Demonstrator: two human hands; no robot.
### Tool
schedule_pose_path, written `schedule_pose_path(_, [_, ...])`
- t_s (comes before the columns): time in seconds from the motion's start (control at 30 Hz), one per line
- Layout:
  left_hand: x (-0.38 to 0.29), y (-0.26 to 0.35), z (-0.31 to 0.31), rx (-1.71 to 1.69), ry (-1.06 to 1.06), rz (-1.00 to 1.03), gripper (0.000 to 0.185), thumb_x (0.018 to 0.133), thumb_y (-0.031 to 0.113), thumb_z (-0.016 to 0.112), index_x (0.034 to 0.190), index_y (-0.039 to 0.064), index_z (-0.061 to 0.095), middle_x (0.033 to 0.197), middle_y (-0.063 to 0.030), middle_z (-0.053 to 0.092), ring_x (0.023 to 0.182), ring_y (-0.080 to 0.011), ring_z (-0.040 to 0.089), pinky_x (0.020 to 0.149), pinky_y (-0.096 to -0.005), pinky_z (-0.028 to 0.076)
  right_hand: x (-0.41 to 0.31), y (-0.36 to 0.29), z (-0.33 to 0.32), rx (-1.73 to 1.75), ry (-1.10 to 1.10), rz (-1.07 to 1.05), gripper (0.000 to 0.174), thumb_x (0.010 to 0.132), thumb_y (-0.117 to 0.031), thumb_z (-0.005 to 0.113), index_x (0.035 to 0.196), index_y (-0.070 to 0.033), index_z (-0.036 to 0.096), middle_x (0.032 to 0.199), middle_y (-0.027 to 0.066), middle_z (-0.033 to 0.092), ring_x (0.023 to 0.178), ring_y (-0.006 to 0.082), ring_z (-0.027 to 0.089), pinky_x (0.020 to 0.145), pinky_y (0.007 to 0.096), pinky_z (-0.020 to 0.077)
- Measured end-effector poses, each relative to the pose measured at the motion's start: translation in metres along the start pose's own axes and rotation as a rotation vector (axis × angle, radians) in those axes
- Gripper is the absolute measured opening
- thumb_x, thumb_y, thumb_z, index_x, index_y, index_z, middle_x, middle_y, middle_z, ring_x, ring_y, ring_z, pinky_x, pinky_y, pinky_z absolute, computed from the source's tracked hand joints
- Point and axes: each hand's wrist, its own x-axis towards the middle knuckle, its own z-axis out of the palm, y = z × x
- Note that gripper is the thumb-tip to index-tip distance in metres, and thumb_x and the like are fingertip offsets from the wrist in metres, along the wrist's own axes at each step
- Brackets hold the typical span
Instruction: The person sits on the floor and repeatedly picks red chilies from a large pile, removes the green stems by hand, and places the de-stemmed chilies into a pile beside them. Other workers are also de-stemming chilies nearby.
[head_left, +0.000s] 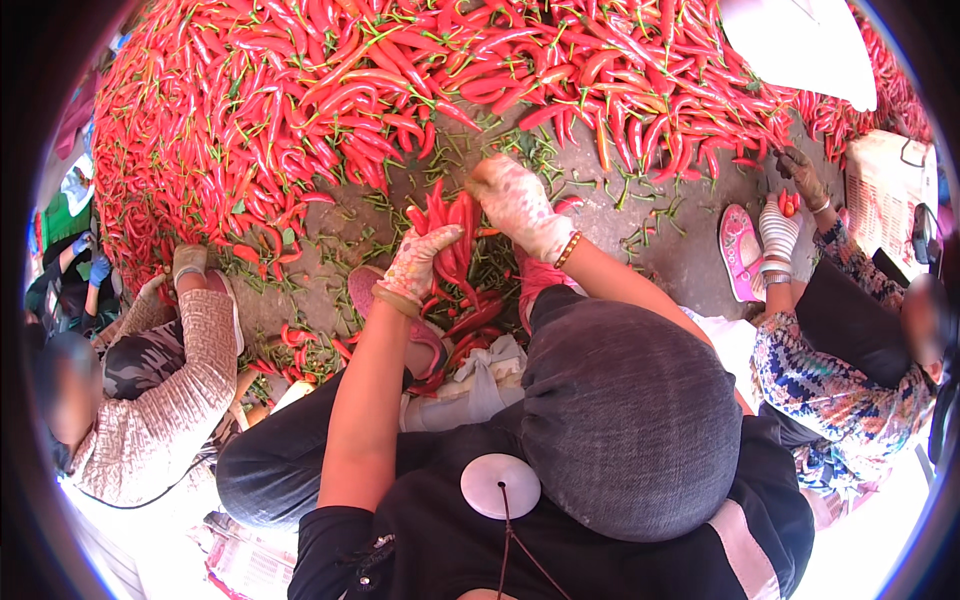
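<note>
My left hand (420, 261), in a patterned fabric glove, grips a bunch of red chilli peppers (454, 251) that point up and down between my feet. My right hand (521, 204), in a stained spotted glove, is just beyond the bunch on the right. Its fingers are curled closed close to the upper ends of the peppers; I see nothing in them. Below the bunch, more red chillies (476, 319) lie between my pink shoes. Loose green stems (525, 146) litter the concrete floor (660, 232) around both hands.
A large heap of red chillies (300, 82) spreads across the far side. Co-workers sit close by: a patterned sleeve (195, 360) on the left, a striped glove (778, 232) on the right. A plastic crate (885, 195) stands right. A white object (806, 52) overlaps the heap.
</note>
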Motion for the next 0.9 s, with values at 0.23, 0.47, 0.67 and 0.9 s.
schedule_pose_path(0.23, [-0.004, -0.004, -0.007, -0.047, 0.129, -0.041, 0.037, 0.082, 0.01, 0.069, 0.116, -0.002, 0.058, 0.1, -0.0097, 0.067, 0.089, -0.0214, 0.066, 0.082, -0.0356, 0.055, 0.032, 0.06, -0.027, -0.565, 0.223, -0.135, 0.014, 0.085, -0.014, 0.053, 0.091, -0.006, 0.062, 0.092, 0.0152, 0.061, 0.083, 0.0307, 0.065, 0.07, 0.0415, 0.0534])
schedule_pose_path(0.47, [0.005, -0.001, -0.016, -0.359, 0.055, 0.026, 0.044, 0.085, 0.018, 0.067, 0.122, -0.002, 0.054, 0.103, -0.0133, 0.066, 0.091, -0.0257, 0.066, 0.082, -0.0371, 0.054, 0.044, 0.029, -0.048, -0.3, -0.018, 0.08, 0.022, 0.088, -0.017, 0.051, 0.105, -0.006, 0.06, 0.093, 0.0197, 0.064, 0.086, 0.0327, 0.065, 0.07, 0.0414, 0.0519])
schedule_pose_path(0.67, [0.008, -0.013, -0.004, -0.325, -0.05, 0.105, 0.042, 0.086, 0.016, 0.066, 0.122, -0.001, 0.055, 0.108, -0.0128, 0.065, 0.099, -0.026, 0.065, 0.09, -0.0379, 0.052, 0.01, -0.037, -0.04, 1.03, -0.291, 0.579, 0.037, 0.092, -0.036, 0.06, 0.1, 0.0, 0.059, 0.078, 0.0063, 0.065, 0.066, 0.011, 0.061, 0.059, 0.0266, 0.0477])
schedule_pose_path(0.9, [-0.012, -0.015, -0.001, -0.776, -0.269, 0.035, 0.049, 0.087, 0.024, 0.066, 0.127, 0.001, 0.051, 0.113, -0.016, 0.064, 0.101, -0.0295, 0.063, 0.09, -0.0441, 0.052, 0.002, -0.049, -0.017, 0.939, -0.188, 0.512, 0.029, 0.091, -0.031, 0.063, 0.095, -0.002, 0.057, 0.075, 0.0037, 0.064, 0.061, 0.0091, 0.054, 0.057, 0.0234, 0.0423])
